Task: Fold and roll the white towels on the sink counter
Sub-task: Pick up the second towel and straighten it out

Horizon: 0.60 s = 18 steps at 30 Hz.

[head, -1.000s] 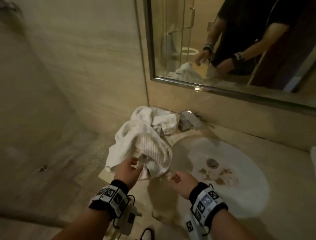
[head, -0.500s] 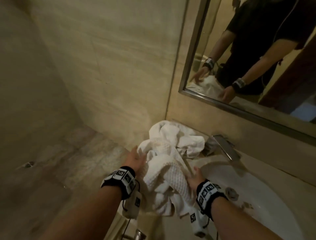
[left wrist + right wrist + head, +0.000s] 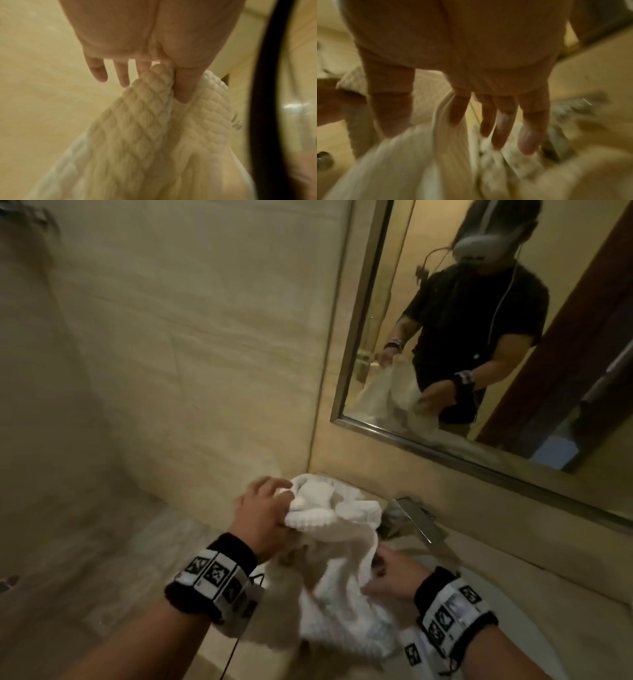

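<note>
A white waffle-weave towel [image 3: 342,594] hangs bunched between my two hands, above the counter's left end. My left hand [image 3: 287,501] grips its top part; in the left wrist view the thumb and forefinger pinch a fold of the towel [image 3: 145,128], with the other fingers [image 3: 99,73] spread free. Lower and to the right, my right hand [image 3: 375,568] holds the towel's side. The blurred right wrist view shows the cloth [image 3: 447,142] running between the thumb and forefinger of that hand [image 3: 423,129]. More white towel [image 3: 356,508] lies crumpled behind, by the wall.
A metal faucet [image 3: 414,522] stands just right of the towels, and the white sink basin [image 3: 534,621] lies below it. A mirror [image 3: 359,313] hangs above the counter and a tiled wall [image 3: 171,354] closes off the left. The floor [image 3: 68,577] drops away at lower left.
Both hands have lifted the towel off the counter. The left hand rose and took hold of its top, and the right hand closed on its side.
</note>
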### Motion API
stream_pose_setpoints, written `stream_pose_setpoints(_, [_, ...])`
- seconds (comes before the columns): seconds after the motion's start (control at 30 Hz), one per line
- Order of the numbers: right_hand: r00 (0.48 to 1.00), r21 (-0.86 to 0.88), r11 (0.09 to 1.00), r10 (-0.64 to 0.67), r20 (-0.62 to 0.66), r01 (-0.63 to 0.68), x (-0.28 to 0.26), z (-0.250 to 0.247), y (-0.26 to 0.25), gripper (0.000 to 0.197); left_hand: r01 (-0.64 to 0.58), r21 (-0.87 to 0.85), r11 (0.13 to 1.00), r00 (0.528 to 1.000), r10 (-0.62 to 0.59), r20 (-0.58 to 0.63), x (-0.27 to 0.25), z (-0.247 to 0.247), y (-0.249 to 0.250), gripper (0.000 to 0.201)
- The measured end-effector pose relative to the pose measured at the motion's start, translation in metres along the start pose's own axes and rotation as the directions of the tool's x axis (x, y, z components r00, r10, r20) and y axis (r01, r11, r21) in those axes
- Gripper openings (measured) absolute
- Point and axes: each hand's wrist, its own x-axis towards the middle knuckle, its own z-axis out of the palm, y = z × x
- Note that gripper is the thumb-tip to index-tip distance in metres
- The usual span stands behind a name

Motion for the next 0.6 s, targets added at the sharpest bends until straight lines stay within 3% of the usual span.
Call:
stream_pose_setpoints(0.03, [0.993,0.042,0.995,-0.085,-0.085,0.089,-0.011,-0.008,-0.015,0.080,-0.090,-0.134,0.987,0.996,0.087,-0.026,-0.003,-0.016,0.019,0.028])
stream_pose_setpoints(0.1, [0.929,0.169,0.925,-0.302,-0.214,0.340,-0.041,-0.023,-0.049,0.094,-0.199,-0.276,0.940,0.980,0.199,-0.027,-0.011,-0.043,0.063,0.010])
stream_pose_setpoints(0.2, [0.813,0.133,0.808,-0.543,-0.209,0.574,-0.086,-0.032,-0.090,0.061,-0.294,-0.311,0.904,0.954,0.257,-0.155,-0.025,-0.065,0.117,0.015])
stream_pose_setpoints(0.23, [0.773,0.067,0.789,-0.575,-0.270,0.610,-0.097,-0.032,-0.098,0.049,-0.315,-0.322,0.893,0.942,0.252,-0.223,-0.029,-0.070,0.128,0.013])
stream_pose_setpoints(0.33, [0.619,-0.148,0.759,-0.613,-0.492,0.634,-0.135,-0.037,-0.107,0.028,-0.316,-0.368,0.875,0.913,0.174,-0.369,-0.041,-0.087,0.155,0.018])
stream_pose_setpoints(0.43, [0.518,-0.307,0.747,-0.641,-0.566,0.589,-0.171,-0.046,-0.113,0.020,-0.326,-0.348,0.879,0.884,0.152,-0.442,-0.053,-0.099,0.178,0.031])
stream_pose_setpoints(0.5, [0.440,-0.374,0.706,-0.684,-0.582,0.602,-0.198,-0.049,-0.119,0.022,-0.358,-0.315,0.879,0.856,0.175,-0.486,-0.060,-0.105,0.196,0.029])
stream_pose_setpoints(0.57, [0.410,-0.395,0.680,-0.707,-0.576,0.617,-0.224,-0.051,-0.122,0.023,-0.397,-0.241,0.886,0.827,0.232,-0.512,-0.070,-0.112,0.216,0.022])
stream_pose_setpoints(0.6, [0.440,-0.375,0.685,-0.706,-0.556,0.625,-0.237,-0.052,-0.122,0.023,-0.412,-0.206,0.887,0.820,0.263,-0.509,-0.076,-0.114,0.225,0.019])
